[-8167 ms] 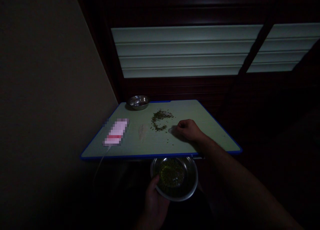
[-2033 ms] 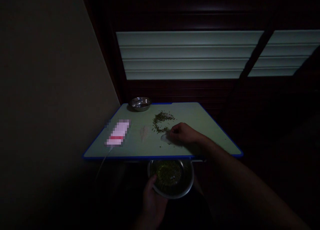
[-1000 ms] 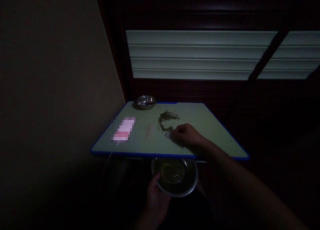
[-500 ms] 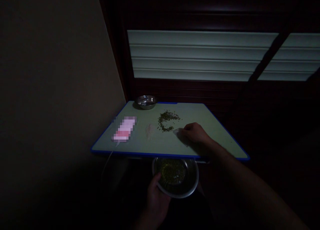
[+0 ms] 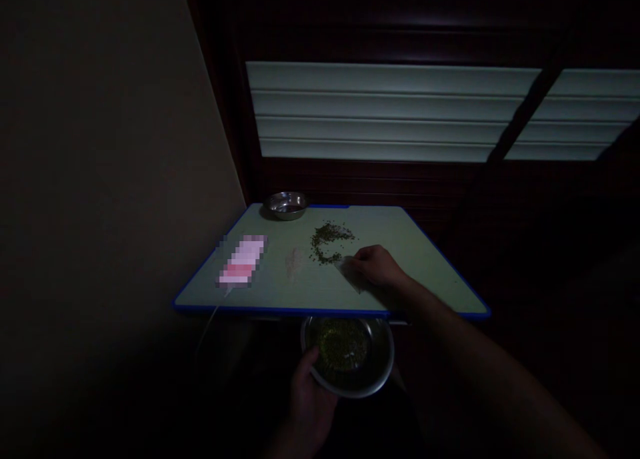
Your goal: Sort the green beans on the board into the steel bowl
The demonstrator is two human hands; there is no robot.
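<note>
My left hand (image 5: 311,396) grips the near left rim of a steel bowl (image 5: 367,391), thumb over the edge, just below the table's front edge. Small green grains that look like mung beans (image 5: 337,342) cover part of the bowl's floor. On the pale tabletop, my right hand (image 5: 375,266) is closed in a pinch on a thin, pale, flat piece (image 5: 351,278), perhaps a card or plastic sheet. It stands at the near right end of a curved scatter of green grains (image 5: 325,236). Dim light hides its exact kind.
The pale table (image 5: 420,279) has a blue edge. A second steel bowl (image 5: 287,206) stands at its far left corner. A blurred-out phone (image 5: 243,260) with a white cable (image 5: 207,326) lies at left. Beside the grains is a faint pinkish patch (image 5: 295,262). A wall rises at left.
My right hand has shifted slightly left with the flat piece, closer to the scattered grains; more of the piece shows. My left hand still holds the bowl. The view has turned slightly.
</note>
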